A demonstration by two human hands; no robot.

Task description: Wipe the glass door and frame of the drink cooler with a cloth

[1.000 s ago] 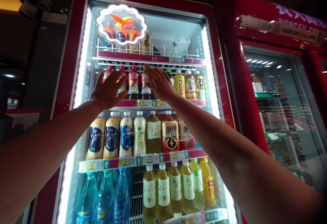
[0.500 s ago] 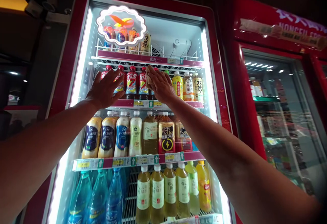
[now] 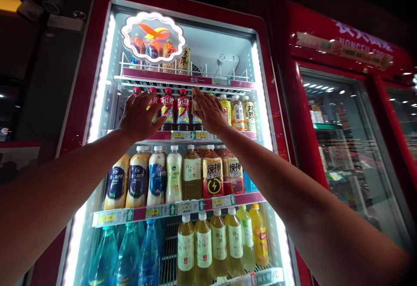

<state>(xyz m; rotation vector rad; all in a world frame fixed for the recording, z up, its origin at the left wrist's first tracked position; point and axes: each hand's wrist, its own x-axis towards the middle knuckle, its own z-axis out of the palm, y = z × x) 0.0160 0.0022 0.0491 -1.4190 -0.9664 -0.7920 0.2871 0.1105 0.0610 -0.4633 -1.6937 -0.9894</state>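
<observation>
In the head view, my left hand (image 3: pixel 139 114) is raised before the glass door (image 3: pixel 215 29) of a lit drinks fridge, its fingers spread and holding nothing. I cannot tell whether it touches the glass. My right hand (image 3: pixel 211 111) lies fairly flat at the same height, with a crumpled tan cloth (image 3: pixel 196 100) under its fingers against the door. Behind the hands, red-capped bottles (image 3: pixel 167 108) stand on the second shelf, partly covered by them. A yellow-labelled bottle (image 3: pixel 225 107) is just right of my right hand.
A glowing scalloped sign (image 3: pixel 152 13) is on the door's upper left. Lower shelves hold milky drink bottles (image 3: pixel 137 184), pale green tea bottles (image 3: pixel 185 244) and blue bottles (image 3: pixel 149 251). A red frame (image 3: pixel 76 99) surrounds the door. Another red fridge (image 3: pixel 295 103) stands at right.
Both hands have shifted slightly right across the door, the cloth moving along under my right hand. The view has tilted a little, so the fridges sit slightly lower and further left.
</observation>
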